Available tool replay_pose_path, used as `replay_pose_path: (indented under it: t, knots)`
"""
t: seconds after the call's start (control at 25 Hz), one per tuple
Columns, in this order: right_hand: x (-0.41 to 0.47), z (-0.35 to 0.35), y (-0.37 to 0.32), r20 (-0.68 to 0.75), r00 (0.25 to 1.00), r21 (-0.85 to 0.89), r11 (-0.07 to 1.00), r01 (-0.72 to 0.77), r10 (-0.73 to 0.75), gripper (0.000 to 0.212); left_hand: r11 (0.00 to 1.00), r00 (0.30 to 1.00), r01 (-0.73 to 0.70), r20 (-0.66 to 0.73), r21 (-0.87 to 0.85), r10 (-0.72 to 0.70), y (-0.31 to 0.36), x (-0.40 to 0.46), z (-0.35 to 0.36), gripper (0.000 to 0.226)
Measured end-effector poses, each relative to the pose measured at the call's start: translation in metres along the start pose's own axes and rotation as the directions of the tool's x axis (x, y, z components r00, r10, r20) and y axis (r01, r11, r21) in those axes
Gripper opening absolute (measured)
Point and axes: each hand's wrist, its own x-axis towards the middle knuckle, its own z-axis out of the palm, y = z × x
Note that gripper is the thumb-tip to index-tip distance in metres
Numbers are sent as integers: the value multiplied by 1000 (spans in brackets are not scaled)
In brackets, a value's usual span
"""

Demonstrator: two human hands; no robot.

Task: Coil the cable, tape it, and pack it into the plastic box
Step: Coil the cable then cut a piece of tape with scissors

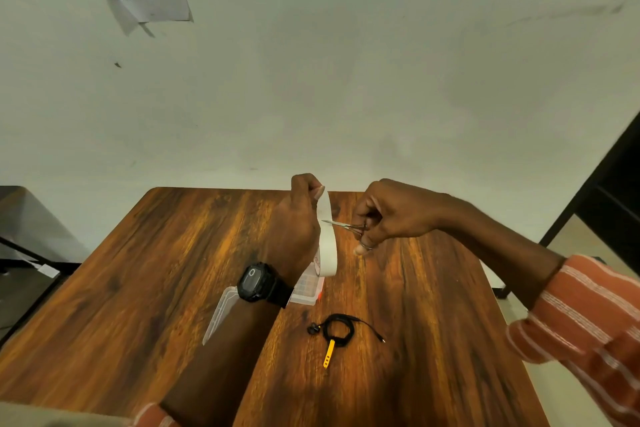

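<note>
We see the left hand (pixel 298 218) pinching the free end of a smooth white tape strip (pixel 325 215) drawn up from its roll (pixel 327 255), while the right hand (pixel 384 215), fingers through the loops, grips small steel scissors (pixel 346 225) with the thin blades touching the strip's edge. The black cable (pixel 337 329) lies coiled in a ring with a yellow strap (pixel 329 354) — at about six o'clock from the hands, on bare grained wood of the table (pixel 138 288) — with the clear plastic box (pixel 306 289) open at the left wrist, just under the roll.
</note>
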Motion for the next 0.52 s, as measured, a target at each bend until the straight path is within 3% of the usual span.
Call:
replay_pose_path:
  t: [0.12,0.24,0.32,0.4,0.52]
  knots:
    - [-2,5,-1,-32,999,69,998,12,-10,12,982,989,102,-88,-159,-117,1,1,1,34]
    - [-8,25,-1,-60,998,211,977,13,0,12,939,946,181,-210,-293,-248,5,-1,2,18]
    - [-10,44,-1,-108,992,378,926,-13,58,11,890,910,255,-218,-377,-352,8,-1,3,6]
    - [-11,64,-3,-193,968,554,832,-29,162,27,875,898,294,-201,-385,-391,11,-1,4,9]
    - [-9,84,-7,-338,913,610,792,25,231,16,917,927,263,-187,-300,-326,18,-1,1,7]
